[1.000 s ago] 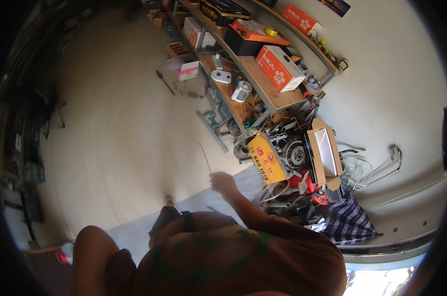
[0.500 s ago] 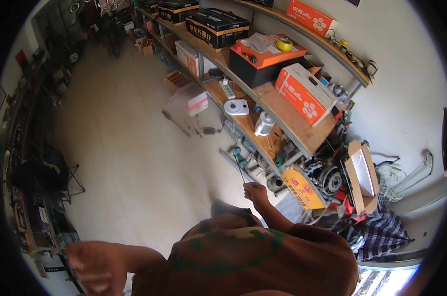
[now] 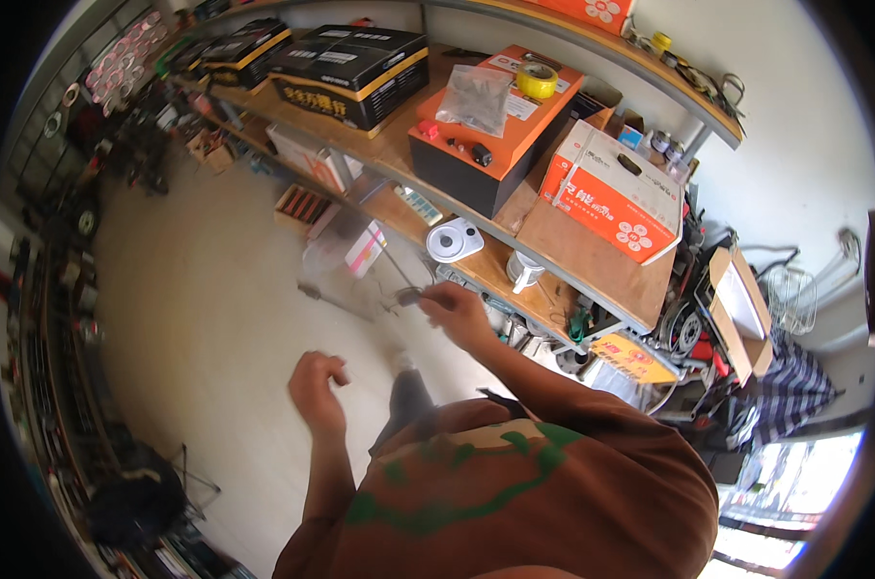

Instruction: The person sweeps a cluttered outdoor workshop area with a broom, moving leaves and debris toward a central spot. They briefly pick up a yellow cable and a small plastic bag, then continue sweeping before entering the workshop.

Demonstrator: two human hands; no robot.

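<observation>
My right hand point(image 3: 454, 317) is out in front of me, near the shelf edge, its fingers pinched on a thin dark rod point(image 3: 397, 266). The rod slants up and to the left from my fingertips; its kind I cannot make out. On the floor past my fingertips a small dark block with a cable point(image 3: 408, 297) shows, partly covered by the hand. My left hand point(image 3: 317, 388) hangs over the floor on the left. Its fingers are loosely bent, the thumb stands apart, and it holds nothing.
Wooden shelves point(image 3: 592, 275) run along the right, carrying an orange-topped black case point(image 3: 490, 159), an orange-and-white carton point(image 3: 616, 198) and black boxes point(image 3: 346, 72). Below lie a white round-dialled device point(image 3: 454, 239) and a white cup point(image 3: 524, 270). A black stool point(image 3: 138, 507) stands lower left.
My left hand has swung from the lower left up in front of me. My right hand has moved forward and left with the rod. The shelves appear closer.
</observation>
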